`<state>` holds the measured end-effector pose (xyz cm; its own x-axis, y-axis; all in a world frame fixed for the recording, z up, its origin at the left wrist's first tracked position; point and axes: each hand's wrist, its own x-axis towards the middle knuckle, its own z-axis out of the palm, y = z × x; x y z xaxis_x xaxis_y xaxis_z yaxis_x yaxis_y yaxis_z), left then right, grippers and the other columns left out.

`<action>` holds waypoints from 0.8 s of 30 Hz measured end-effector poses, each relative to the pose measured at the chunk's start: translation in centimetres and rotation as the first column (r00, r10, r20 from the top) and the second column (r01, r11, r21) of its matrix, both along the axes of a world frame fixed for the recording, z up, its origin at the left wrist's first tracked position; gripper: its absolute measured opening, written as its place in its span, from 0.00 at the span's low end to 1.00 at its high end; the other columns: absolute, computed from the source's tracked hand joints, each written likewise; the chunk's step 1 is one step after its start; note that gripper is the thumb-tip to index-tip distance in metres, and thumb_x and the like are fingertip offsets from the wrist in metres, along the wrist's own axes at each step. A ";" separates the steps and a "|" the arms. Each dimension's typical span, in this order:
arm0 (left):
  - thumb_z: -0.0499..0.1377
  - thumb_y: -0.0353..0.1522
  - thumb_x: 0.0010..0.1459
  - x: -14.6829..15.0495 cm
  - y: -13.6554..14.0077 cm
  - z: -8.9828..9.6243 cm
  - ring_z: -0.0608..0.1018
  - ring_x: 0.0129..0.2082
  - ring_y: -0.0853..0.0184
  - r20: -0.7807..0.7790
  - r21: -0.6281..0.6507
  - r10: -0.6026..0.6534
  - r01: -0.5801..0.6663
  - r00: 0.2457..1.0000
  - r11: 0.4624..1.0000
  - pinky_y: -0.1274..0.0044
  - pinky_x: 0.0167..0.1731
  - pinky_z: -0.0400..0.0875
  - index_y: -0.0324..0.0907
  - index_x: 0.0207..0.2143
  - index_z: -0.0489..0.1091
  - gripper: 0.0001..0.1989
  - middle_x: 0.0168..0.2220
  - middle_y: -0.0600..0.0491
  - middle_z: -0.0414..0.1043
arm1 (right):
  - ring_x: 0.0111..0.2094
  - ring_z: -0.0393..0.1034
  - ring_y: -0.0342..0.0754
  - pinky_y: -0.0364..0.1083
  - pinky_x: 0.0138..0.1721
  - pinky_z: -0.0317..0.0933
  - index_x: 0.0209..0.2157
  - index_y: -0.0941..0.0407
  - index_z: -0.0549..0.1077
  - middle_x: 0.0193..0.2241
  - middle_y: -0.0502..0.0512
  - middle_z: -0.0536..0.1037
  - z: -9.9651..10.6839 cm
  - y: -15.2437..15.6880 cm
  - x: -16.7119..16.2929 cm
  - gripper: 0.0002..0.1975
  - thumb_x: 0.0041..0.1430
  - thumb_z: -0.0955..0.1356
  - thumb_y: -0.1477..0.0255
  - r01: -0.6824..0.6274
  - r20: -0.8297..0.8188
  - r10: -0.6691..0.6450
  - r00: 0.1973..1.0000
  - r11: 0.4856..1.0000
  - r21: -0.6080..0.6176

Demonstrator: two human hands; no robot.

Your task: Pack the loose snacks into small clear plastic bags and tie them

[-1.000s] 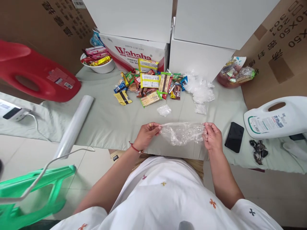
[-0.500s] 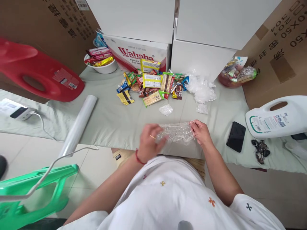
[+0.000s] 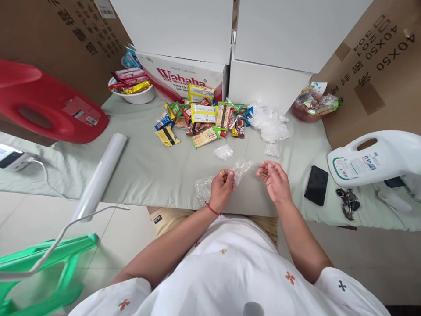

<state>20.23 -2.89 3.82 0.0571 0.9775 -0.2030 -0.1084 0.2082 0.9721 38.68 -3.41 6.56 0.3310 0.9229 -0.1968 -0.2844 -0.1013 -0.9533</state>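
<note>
Gathered in my left hand (image 3: 222,188) is a clear plastic bag (image 3: 204,188); its crinkled ends stick out on both sides of the fist. To the right, my right hand (image 3: 275,181) is held palm up with fingers apart and nothing in it. A small folded clear plastic bag (image 3: 223,152) lies on the cloth just beyond my left hand. Past my right hand there is another folded plastic piece (image 3: 271,149), beside a heap of crumpled clear bags (image 3: 271,125). A pile of wrapped snacks (image 3: 204,113) sits further back.
On the left are a red jug (image 3: 49,105), a plastic film roll (image 3: 101,175) and a white bowl of snacks (image 3: 141,95). A phone (image 3: 316,185), keys (image 3: 347,204) and a white detergent jug (image 3: 375,158) lie right. White boxes (image 3: 272,83) stand behind.
The bag was stretched between both hands. My right hand has let go and opened, while my left hand has closed around the bag's middle, bunching it.
</note>
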 end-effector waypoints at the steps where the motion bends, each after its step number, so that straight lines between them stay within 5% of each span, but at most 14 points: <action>1: 0.58 0.54 0.61 0.1 0.2 0.0 0.61 0.18 0.72 0.055 -0.032 0.031 -0.030 0.998 0.999 0.77 0.22 0.56 0.45 0.33 0.63 0.22 0.19 0.61 0.61 | 0.31 0.71 0.43 0.44 0.35 0.69 0.38 0.53 0.74 0.33 0.50 0.77 -0.1 -0.6 -0.4 0.19 0.53 0.76 0.54 0.034 0.060 -0.035 0.998 0.999 0.023; 4: 0.57 0.56 0.61 0.3 0.2 0.2 0.61 0.18 0.73 0.118 -0.018 0.056 -0.054 0.991 0.998 0.78 0.21 0.55 0.45 0.32 0.63 0.24 0.19 0.61 0.62 | 0.26 0.65 0.41 0.42 0.29 0.64 0.36 0.53 0.76 0.29 0.48 0.73 -0.5 -2.0 -2.3 0.14 0.57 0.73 0.57 -0.050 0.251 0.037 0.967 0.998 0.046; 9: 0.56 0.56 0.62 0.5 -0.5 1.3 0.63 0.19 0.72 0.047 0.054 0.037 -0.040 0.998 0.998 0.77 0.23 0.59 0.45 0.33 0.65 0.24 0.20 0.61 0.63 | 0.33 0.69 0.45 0.43 0.34 0.64 0.35 0.53 0.77 0.33 0.51 0.77 -1.0 -2.1 -5.3 0.14 0.56 0.74 0.57 -0.227 0.366 0.211 0.907 0.974 0.003; 14: 0.58 0.55 0.61 -1.0 0.4 2.2 0.62 0.18 0.72 -0.001 0.064 0.139 -0.139 0.990 0.988 0.77 0.22 0.57 0.45 0.33 0.65 0.23 0.17 0.62 0.60 | 0.26 0.60 0.41 0.42 0.31 0.60 0.31 0.53 0.75 0.25 0.46 0.70 -0.2 -0.8 -4.6 0.14 0.55 0.75 0.58 -0.128 0.170 0.123 0.978 0.992 0.017; 20: 0.63 0.52 0.57 -4.6 1.5 4.0 0.59 0.15 0.73 0.075 0.035 0.222 -0.225 0.972 0.974 0.78 0.19 0.53 0.46 0.32 0.64 0.21 0.15 0.64 0.55 | 0.34 0.69 0.43 0.44 0.36 0.71 0.32 0.51 0.70 0.32 0.47 0.73 0.9 -0.2 -1.5 0.19 0.48 0.78 0.58 -0.017 -0.109 0.014 0.994 1.000 -0.024; 24: 0.66 0.51 0.55 -6.9 1.1 4.9 0.56 0.14 0.75 0.097 -0.011 0.209 -0.209 0.973 0.978 0.80 0.16 0.49 0.45 0.32 0.65 0.21 0.15 0.64 0.54 | 0.25 0.68 0.39 0.38 0.23 0.65 0.35 0.51 0.67 0.29 0.44 0.74 -0.2 0.3 0.1 0.23 0.47 0.78 0.55 0.123 -0.050 -0.129 0.990 0.986 -0.115</action>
